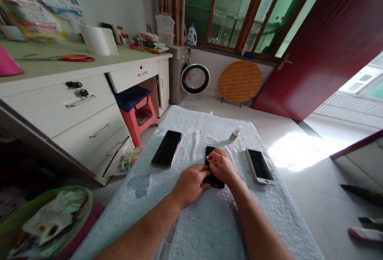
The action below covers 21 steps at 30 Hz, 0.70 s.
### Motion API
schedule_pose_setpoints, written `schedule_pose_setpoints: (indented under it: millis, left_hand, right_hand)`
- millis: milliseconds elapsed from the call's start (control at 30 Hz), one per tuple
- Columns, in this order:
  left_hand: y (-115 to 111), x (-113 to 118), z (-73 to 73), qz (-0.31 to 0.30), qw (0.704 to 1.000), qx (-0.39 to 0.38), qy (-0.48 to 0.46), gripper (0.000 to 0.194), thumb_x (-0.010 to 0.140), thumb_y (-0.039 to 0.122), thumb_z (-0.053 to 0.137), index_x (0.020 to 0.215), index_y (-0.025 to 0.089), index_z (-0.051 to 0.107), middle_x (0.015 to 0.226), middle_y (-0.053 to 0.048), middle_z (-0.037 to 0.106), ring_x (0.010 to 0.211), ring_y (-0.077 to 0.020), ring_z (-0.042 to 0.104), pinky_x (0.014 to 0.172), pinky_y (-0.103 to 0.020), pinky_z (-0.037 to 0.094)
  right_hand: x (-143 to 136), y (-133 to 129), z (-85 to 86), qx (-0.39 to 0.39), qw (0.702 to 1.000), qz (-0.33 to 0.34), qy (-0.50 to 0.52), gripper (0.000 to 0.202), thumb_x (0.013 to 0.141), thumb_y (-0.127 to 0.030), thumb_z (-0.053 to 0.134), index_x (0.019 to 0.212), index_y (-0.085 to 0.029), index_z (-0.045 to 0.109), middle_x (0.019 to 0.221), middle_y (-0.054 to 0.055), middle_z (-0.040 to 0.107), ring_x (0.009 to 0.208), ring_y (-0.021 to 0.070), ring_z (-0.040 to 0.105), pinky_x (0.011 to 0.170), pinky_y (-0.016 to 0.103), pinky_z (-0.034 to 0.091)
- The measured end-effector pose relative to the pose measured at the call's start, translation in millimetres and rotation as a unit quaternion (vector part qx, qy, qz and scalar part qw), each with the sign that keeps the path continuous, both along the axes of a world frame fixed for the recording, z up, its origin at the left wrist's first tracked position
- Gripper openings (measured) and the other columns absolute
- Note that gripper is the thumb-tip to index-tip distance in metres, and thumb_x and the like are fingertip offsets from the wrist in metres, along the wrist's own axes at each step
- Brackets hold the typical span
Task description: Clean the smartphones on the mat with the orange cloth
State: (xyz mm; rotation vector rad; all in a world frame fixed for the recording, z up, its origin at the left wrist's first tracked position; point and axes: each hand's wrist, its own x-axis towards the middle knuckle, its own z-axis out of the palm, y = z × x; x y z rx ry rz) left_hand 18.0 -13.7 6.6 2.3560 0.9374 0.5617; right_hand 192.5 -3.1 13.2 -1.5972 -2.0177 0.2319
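A black phone [215, 180] lies on the cloth-covered table [206, 228] between my hands. My left hand [191, 182] grips its left edge with fingers and thumb. Over the upper part of the phone, my right hand [222, 165] is closed on a small orange cloth [211, 160] pressed to the screen. To the left lies another dark-screened phone [166, 149], touched by neither hand. A white-framed phone [261, 167] rests to the right. Beyond my right hand stands a small bottle [234, 135] with a clear cap.
A desk [119, 62] with scissors [76, 58] and a paper roll [98, 40] runs along the left. Below it stands a pink stool [134, 122]. A waste bin [89, 208] is at the lower left. A washing machine [178, 76] and round wooden board [240, 81] stand beyond the table.
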Motion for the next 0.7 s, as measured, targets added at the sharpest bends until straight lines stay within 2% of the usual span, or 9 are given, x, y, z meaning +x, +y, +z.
schedule_pose_setpoints:
  millis: [533,700]
  left_hand:
    - [0,0,0.7,0.005,1.000,0.007,0.010,0.035,0.078,0.029,0.071,0.112,0.024,0.064,0.118,-0.004,0.062,0.109,-0.0232,0.057,0.099,-0.035,0.043]
    - [1,1,-1.9,0.003,1.000,0.024,0.014,0.035,0.077,0.030,0.072,0.111,0.022,0.065,0.119,-0.005,0.062,0.109,-0.0234,0.057,0.098,-0.035,0.043]
  right_hand:
    - [8,3,-5.4,0.006,1.000,0.000,0.010,0.018,0.064,-0.006,0.049,0.068,-0.019,0.061,0.079,0.003,0.057,0.080,0.0167,0.052,0.077,0.028,0.040]
    - [16,3,-11.4,0.022,0.999,-0.029,0.006,0.014,0.072,-0.010,0.051,0.077,-0.019,0.061,0.081,0.003,0.055,0.080,0.0163,0.051,0.078,0.028,0.040]
